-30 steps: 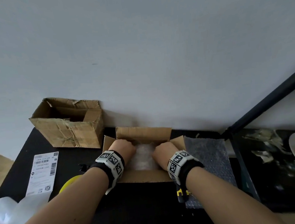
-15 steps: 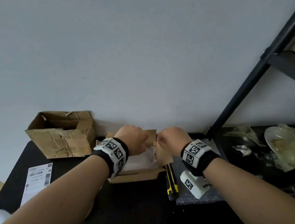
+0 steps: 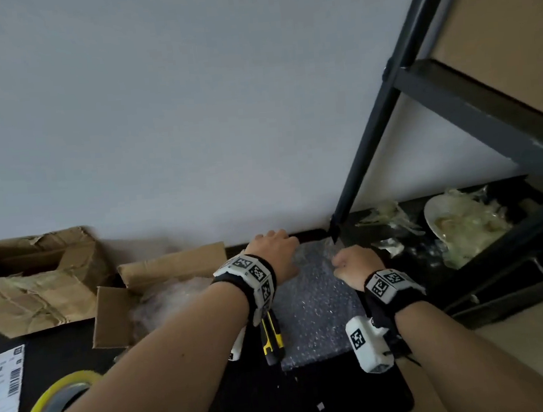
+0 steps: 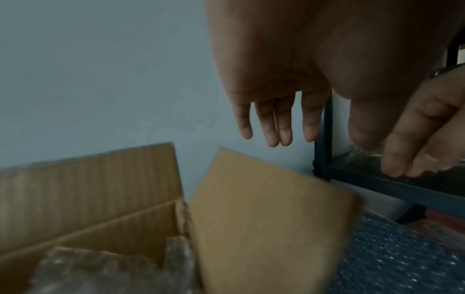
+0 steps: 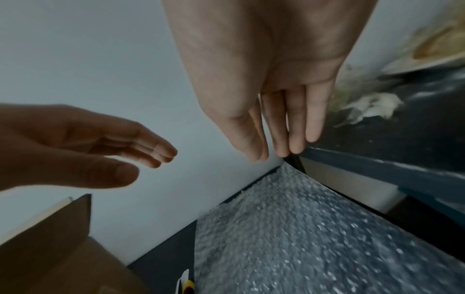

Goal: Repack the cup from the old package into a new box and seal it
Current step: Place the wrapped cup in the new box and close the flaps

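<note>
The new box (image 3: pixel 158 281) sits left of centre in the head view, brown cardboard, its flaps standing open. Inside lies the cup (image 3: pixel 170 300), swaddled in clear bubble wrap, its shape hidden. The old package (image 3: pixel 37 279), a torn, crumpled carton, stands open at the left edge, against the wall.

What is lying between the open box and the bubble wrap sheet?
In the head view, a yellow-and-black utility knife lies on the black table between the open box and the bubble wrap sheet, partly hidden under the left wrist.
</note>
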{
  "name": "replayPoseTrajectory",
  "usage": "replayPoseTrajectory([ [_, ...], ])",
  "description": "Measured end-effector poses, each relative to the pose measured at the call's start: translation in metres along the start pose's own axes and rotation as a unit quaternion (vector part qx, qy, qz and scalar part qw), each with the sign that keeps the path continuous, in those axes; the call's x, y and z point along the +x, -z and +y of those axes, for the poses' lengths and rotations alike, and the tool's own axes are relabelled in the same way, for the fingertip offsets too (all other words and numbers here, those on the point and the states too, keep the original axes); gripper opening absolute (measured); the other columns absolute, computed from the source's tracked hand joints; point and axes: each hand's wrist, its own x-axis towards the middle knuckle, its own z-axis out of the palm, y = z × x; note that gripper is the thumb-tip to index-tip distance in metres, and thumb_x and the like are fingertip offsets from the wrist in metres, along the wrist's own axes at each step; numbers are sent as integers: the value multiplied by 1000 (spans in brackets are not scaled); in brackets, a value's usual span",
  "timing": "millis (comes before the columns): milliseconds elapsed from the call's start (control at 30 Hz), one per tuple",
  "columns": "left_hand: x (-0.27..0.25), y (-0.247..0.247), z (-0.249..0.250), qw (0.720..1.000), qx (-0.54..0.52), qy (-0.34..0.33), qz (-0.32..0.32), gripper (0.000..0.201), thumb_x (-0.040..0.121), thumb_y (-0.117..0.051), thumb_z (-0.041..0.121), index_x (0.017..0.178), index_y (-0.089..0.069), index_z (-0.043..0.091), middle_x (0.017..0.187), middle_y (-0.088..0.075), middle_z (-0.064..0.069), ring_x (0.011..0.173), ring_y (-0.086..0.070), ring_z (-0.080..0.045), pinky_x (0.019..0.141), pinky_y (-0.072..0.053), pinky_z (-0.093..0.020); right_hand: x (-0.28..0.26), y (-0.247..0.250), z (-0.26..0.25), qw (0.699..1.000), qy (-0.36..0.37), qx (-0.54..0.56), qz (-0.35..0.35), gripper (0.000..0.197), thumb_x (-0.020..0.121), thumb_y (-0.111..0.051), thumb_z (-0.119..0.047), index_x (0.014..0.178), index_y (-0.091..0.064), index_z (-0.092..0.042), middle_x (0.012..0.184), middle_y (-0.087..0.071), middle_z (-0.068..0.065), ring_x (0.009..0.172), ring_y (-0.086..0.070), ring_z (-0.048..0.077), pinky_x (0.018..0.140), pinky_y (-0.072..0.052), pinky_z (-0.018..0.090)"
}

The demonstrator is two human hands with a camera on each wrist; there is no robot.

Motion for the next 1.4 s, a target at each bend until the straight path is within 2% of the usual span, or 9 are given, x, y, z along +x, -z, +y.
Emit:
replayPoseTrajectory([
  [100, 20, -13, 11, 1000, -7, 16, -23, 49, 88, -52, 38, 131, -46, 16, 132, -47, -8, 124, -44, -27, 102, -36, -39, 10, -13, 6, 998, -11, -7, -63, 31, 96, -48, -20, 65, -54, -19, 102, -59, 12, 113, -58, 29, 74, -36, 24],
  [167, 30, -21, 17, 999, -16, 24, -38, 51, 88, -52, 39, 133, -44, 17, 133, -45, -8, 126, -42, -26, 103, -35, -39, 19, -22, 9, 996, -24, 3, -89, 21, 97, -48, -22, 98, -66, -11, 118, -60, 10, 120, -54, 27, 85, -41, 26],
  [233, 38, -26, 21, 998, -30, 35, -51, 52, 89, -50, 38, 136, -42, 17, 135, -44, -8, 127, -41, -26, 103, -35, -39, 28, -33, 11, 993, -44, 13, -112, 44, 97, -49, -24, 140, -47, -12, 139, -52, 9, 125, -51, 26, 97, -42, 28],
  [367, 45, -36, 18, 993, -50, 60, -83, 53, 89, -48, 37, 138, -40, 19, 138, -42, -8, 128, -40, -27, 105, -36, -42, 43, -54, 16, 987, -100, 44, -114, 68, 92, -52, -17, 151, -19, -20, 132, -57, 11, 112, -60, 29, 85, -49, 30],
  [533, 45, -41, 14, 990, -53, 76, -110, 55, 88, -55, 33, 140, -40, 25, 139, -42, -6, 129, -39, -28, 111, -29, -49, 56, -68, 27, 965, -200, 147, -82, 66, 83, -61, -12, 141, -30, -9, 126, -58, 16, 100, -66, 33, 85, -56, 43],
  [700, 45, -38, 14, 990, -60, 84, -94, 49, 88, -55, 29, 135, -46, 24, 132, -45, -7, 124, -43, -27, 107, -34, -45, 52, -64, 28, 978, -186, 82, -49, 26, 87, -62, -18, 110, -60, -5, 111, -68, 13, 100, -66, 28, 71, -48, 26],
  [1100, 25, -26, 11, 990, -90, 98, -37, 52, 88, -53, 26, 137, -38, 18, 132, -44, -5, 124, -44, -24, 102, -39, -39, 23, -44, 12, 991, -125, 9, 40, 17, 90, -58, -17, 106, -60, -13, 110, -65, 8, 102, -63, 30, 73, -47, 31],
  [1333, 7, 7, 13, 981, -121, 129, 84, 91, 90, -59, 26, 150, 9, 15, 157, -3, -7, 142, -19, -28, 102, -45, -39, 0, 8, -7, 980, -44, 108, 163, 11, 91, -47, -11, 88, -56, -18, 78, -51, 0, 77, -50, 27, 63, -34, 27],
  [1400, 1, 19, 8, 978, -124, 121, 117, 96, 88, -62, 32, 150, 9, 12, 154, -16, -10, 140, -23, -27, 107, -38, -37, -8, 20, -13, 973, -29, 115, 200, 20, 93, -44, -14, 74, -50, -14, 71, -48, 1, 72, -46, 28, 58, -31, 28],
])
